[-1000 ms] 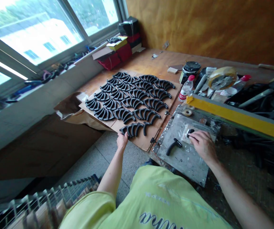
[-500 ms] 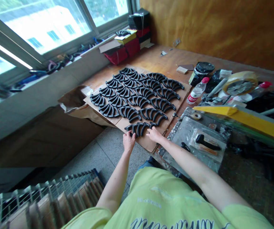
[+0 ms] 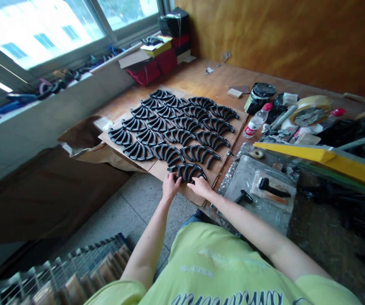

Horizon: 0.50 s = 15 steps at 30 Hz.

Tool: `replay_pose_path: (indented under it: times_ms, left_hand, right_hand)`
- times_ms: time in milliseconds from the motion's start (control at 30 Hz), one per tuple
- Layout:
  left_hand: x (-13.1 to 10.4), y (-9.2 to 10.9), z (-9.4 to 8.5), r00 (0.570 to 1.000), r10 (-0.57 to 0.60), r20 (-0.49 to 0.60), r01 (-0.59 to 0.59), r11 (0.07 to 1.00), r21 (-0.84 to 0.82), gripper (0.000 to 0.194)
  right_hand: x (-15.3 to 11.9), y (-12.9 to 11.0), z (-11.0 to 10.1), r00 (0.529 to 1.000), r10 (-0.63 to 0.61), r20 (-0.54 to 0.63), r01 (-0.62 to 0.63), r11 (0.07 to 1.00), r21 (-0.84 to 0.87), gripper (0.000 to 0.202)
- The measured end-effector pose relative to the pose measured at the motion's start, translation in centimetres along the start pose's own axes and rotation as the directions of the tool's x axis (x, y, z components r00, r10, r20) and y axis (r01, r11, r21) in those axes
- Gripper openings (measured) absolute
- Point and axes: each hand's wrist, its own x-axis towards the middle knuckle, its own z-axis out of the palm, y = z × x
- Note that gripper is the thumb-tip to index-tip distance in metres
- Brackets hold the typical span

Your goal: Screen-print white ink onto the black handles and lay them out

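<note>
Rows of curved black pieces (image 3: 179, 120) lie in fan-like groups on a flat cardboard sheet (image 3: 160, 167). The nearest row (image 3: 187, 171) is at the sheet's front edge. At that row's left end is my left hand (image 3: 171, 185), its thumb and fingers round the end piece. My right hand (image 3: 199, 186) touches the front side of the same row near its right end, fingers bent; whether it grips a piece is too small to tell.
Right of the cardboard, a grey board (image 3: 252, 190) bears a black piece (image 3: 244, 197) and a wrapped one. Behind it stand a red-capped bottle (image 3: 257, 121), a black-smeared tub (image 3: 260, 96) and a tape roll (image 3: 311, 111). A wire rack (image 3: 58, 271) is at lower left.
My right hand has moved slightly left and down, along the front row. My left hand stays at the row's left end. The camera view has shifted a little.
</note>
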Motion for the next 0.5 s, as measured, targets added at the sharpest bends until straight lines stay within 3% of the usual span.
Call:
replay_pose_path:
  times_ms: [167,300,400,500]
  left_hand:
    - [-0.3,0.3,-0.1,1.0,-0.003,-0.018,0.003,1.0,0.001,0.049]
    - [-2.3,0.1,0.0,0.989,0.009,-0.145,-0.004,0.999,0.036,0.047]
    - [-4.1,0.9,0.4,0.974,0.15,-0.17,-0.137,0.987,0.083,0.041]
    - [-5.6,2.3,1.4,0.923,0.378,-0.079,-0.362,0.918,0.164,0.039]
  right_hand:
    - [0.0,0.3,0.4,1.0,-0.002,0.012,0.002,1.0,0.031,0.052]
    - [-2.0,0.4,0.0,0.991,-0.125,-0.043,0.127,0.99,0.055,0.056]
    - [-4.8,1.1,-1.1,0.954,-0.256,-0.157,0.273,0.957,0.101,0.048]
    - [-8.1,3.1,-2.4,0.919,-0.274,-0.284,0.321,0.938,0.135,0.036]
